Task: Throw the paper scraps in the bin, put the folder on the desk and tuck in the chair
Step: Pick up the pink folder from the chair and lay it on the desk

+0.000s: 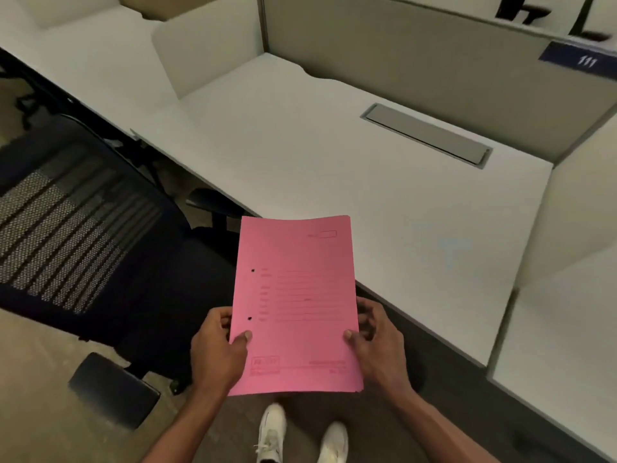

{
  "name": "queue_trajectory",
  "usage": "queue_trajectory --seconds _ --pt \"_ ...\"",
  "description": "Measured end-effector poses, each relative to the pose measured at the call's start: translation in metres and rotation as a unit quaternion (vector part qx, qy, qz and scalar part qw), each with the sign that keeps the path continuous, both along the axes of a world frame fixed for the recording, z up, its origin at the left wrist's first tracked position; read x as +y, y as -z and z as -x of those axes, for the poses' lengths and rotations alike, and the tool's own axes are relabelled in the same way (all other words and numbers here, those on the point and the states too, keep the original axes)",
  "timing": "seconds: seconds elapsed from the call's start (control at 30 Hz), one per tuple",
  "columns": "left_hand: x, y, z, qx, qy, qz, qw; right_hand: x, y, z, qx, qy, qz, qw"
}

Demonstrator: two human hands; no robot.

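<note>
Folder (295,305), pink, held flat at the desk's (334,182) near edge, both hands' fingers pinching its near corners: left hand (218,349), right hand (379,335). Best slid forward, laid level, well onto the desk.

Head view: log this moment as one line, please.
step: folder to desk | left hand: holds pink paper folder | right hand: holds folder | white desk: folder not yet down | black mesh chair: untucked
</note>
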State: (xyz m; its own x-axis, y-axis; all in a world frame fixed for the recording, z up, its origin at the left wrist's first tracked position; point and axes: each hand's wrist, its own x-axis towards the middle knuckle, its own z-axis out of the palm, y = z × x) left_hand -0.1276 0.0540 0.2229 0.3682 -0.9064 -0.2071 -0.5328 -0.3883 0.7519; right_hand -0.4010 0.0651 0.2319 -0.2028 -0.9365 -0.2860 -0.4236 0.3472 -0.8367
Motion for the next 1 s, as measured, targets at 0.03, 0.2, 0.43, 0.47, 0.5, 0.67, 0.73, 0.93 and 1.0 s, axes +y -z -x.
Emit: queue_trajectory --seconds 0.03,0.2,0.43,0.47,0.5,0.67,0.73,0.93,1.0 --pt "0.000 -0.004 0.008 0.003 0.003 0.006 1.000 0.003 -0.004 0.008 -0.002 0.005 0.006 1.000" --pt "-0.008 -0.019 0.044 0.013 0.035 0.035 0.999 0.007 -0.012 0.048 -0.004 0.033 0.030 0.999" --pt "-0.042 -0.033 0.077 0.029 0.071 0.050 0.996 -0.016 -0.026 0.083 -0.014 0.062 0.060 0.996" --pt "-0.050 -0.034 0.078 0.029 0.076 0.050 0.995 -0.023 -0.028 0.085 -0.014 0.065 0.061 0.996" --pt "-0.057 -0.035 0.079 0.029 0.081 0.051 0.995 -0.029 -0.030 0.087 -0.013 0.067 0.061 0.996" --pt "-0.104 -0.036 0.076 0.032 0.090 0.057 0.994 -0.073 -0.034 0.083 0.003 0.078 0.061 0.995" --pt "-0.128 -0.034 0.074 0.035 0.092 0.057 0.994 -0.095 -0.033 0.080 0.007 0.083 0.063 0.995" --pt "-0.213 -0.030 0.062 0.050 0.106 0.046 0.992 -0.171 -0.030 0.065 0.026 0.097 0.060 0.993" --pt "-0.240 -0.031 0.054 0.049 0.116 0.043 0.991 -0.196 -0.032 0.057 0.031 0.104 0.059 0.992"
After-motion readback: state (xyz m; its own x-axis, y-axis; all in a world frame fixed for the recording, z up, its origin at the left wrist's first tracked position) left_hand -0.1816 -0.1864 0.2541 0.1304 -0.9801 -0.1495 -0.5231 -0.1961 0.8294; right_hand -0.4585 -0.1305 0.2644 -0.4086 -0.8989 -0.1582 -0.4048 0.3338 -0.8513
